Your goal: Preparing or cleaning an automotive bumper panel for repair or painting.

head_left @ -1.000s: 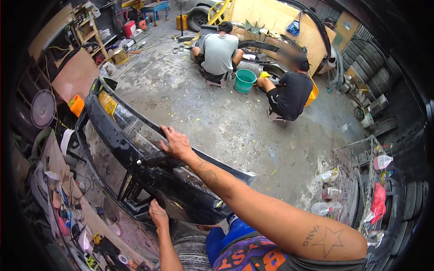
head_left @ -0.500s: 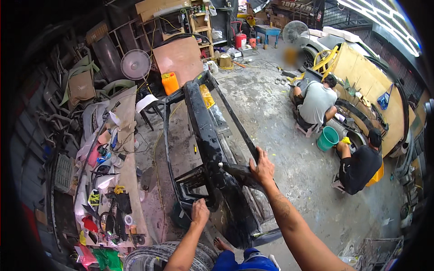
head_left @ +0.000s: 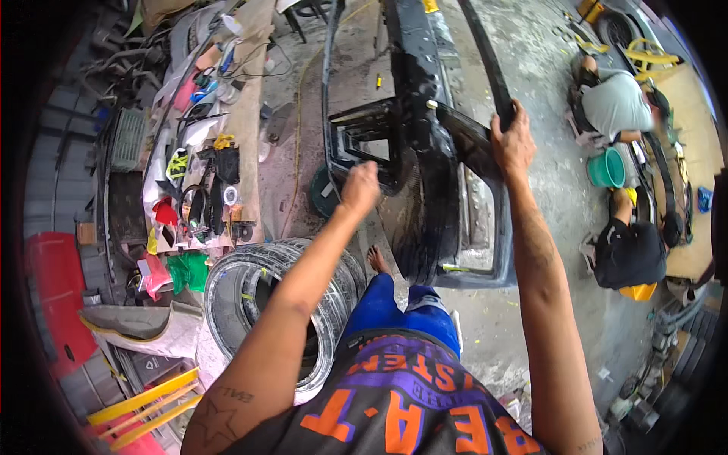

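Observation:
A large black car bumper (head_left: 426, 174) stands in front of me, its long frame reaching away from my feet. My right hand (head_left: 514, 144) grips the bar along its right side, fingers over the bar's edge. At the near left corner, beside a square-framed opening, my left hand (head_left: 360, 186) is closed on the bumper's edge. Slight blur softens the left fingers, and their tips are hidden.
Wide wheel rims (head_left: 262, 296) lie by my left leg. Left of the bumper, a long workbench (head_left: 254, 129) is cluttered with tools and scraps. Two people crouch at the right near a green bucket (head_left: 605, 168). A dark round container (head_left: 322, 193) sits behind the bumper's left corner.
My view has tilted down, so the bumper and both hands sit higher in the picture and my body shows. My right fingers, earlier spread on the bar, now curl round it.

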### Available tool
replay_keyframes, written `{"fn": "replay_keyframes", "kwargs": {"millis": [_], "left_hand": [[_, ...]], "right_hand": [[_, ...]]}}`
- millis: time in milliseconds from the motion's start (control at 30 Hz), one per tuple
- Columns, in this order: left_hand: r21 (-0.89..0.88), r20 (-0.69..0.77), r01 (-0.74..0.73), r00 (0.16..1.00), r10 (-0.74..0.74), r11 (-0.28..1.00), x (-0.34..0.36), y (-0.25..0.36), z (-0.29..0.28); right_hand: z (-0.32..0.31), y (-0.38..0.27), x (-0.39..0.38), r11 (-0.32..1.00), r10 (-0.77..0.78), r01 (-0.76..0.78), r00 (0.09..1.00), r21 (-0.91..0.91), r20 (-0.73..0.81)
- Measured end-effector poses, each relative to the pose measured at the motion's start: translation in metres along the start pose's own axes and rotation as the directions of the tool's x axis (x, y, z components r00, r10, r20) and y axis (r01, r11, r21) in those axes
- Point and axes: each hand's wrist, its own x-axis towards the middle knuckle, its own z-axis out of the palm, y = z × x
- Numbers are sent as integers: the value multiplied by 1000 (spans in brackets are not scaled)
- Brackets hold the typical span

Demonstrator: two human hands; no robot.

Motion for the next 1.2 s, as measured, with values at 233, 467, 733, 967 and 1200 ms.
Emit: {"fn": "replay_keyframes", "kwargs": {"millis": [233, 467, 733, 967, 1200], "left_hand": [[-76, 4, 12, 1000, -12, 997, -17, -2, -2], [-44, -32, -77, 997, 76, 996, -26, -13, -9], [-13, 87, -91, 992, 91, 996, 4, -37, -27], [-65, 50, -243, 968, 246, 968, -18, -51, -17], [-5, 56, -276, 960, 276, 961, -17, -30, -19]], "right_hand": [[12, 2, -13, 999, -22, 24, 998, -33, 55], [9, -4, -16, 999, -4, 6, 997, -31, 72], [3, -2, -6, 996, 33, -30, 999, -83, 38], [27, -5, -15, 992, -98, 104, 991, 70, -86], [0, -4, -12, 999, 37, -37, 999, 6, 18]]}}
